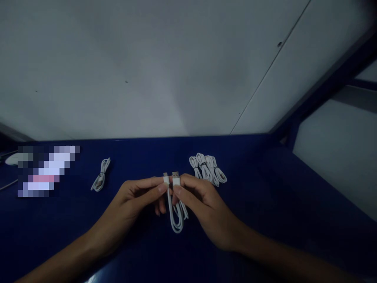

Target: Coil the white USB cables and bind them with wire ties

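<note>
A white USB cable (176, 226) hangs in folded loops between my two hands, above the blue table. Thumb and forefinger of my left hand (137, 196) pinch its smaller plug, which points away from me. Beside it, my right hand (203, 200) grips the wider USB plug the same way, with the metal end showing. The two plugs stand side by side, close together. Part of the cable is hidden behind my right fingers.
Several bundled white cables (207, 169) lie just beyond my right hand. One tied white cable (100, 175) rests to the left. A blurred-out bright object (48, 171) and a white rounded item (14, 159) are at far left. A grey panel (147, 70) rises behind the blue table (259, 188).
</note>
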`<state>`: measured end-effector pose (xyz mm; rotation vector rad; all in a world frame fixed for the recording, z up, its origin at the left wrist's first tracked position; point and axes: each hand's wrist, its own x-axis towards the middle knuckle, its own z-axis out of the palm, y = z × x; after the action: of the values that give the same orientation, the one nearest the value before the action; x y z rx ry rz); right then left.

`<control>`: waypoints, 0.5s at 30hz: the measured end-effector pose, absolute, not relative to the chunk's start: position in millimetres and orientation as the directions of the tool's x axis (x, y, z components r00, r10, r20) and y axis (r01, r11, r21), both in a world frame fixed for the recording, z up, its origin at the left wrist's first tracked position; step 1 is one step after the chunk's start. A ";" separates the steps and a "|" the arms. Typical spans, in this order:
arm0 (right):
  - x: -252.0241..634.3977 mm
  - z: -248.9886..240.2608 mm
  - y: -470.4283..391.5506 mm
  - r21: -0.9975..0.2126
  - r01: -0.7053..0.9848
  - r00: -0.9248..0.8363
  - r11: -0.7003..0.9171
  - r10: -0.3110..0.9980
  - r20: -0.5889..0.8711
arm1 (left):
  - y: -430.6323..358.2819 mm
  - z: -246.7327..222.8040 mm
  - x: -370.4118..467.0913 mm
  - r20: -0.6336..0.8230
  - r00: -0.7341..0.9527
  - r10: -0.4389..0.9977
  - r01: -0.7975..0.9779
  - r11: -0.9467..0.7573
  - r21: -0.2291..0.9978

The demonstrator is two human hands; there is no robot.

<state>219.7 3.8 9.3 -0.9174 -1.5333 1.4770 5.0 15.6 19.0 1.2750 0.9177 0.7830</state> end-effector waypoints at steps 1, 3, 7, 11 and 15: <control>220.0 9.2 3.6 -0.998 -0.019 -0.417 0.059 0.907 0.061 | 15.5 19.1 5.0 -0.134 0.441 0.888 0.013 0.143 0.990; 220.4 9.0 3.5 -0.998 -0.009 -0.420 0.068 0.905 0.066 | 15.3 19.3 5.0 -0.137 0.440 0.887 0.016 0.145 0.989; 220.2 8.8 4.2 -0.996 -0.010 -0.418 0.084 0.905 0.080 | 15.9 19.5 5.7 -0.141 0.440 0.887 0.010 0.152 0.988; 219.1 10.4 4.9 -0.996 -0.023 -0.424 0.083 0.902 0.085 | 16.4 19.5 6.7 -0.142 0.437 0.888 0.002 0.157 0.988; 218.6 11.7 5.2 -0.994 -0.054 -0.439 0.090 0.893 0.105 | 15.8 19.6 6.4 -0.141 0.438 0.888 -0.001 0.157 0.988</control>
<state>218.6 5.2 11.7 -0.8574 -1.5546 1.4697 6.4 15.8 19.6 1.2520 0.9170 0.7842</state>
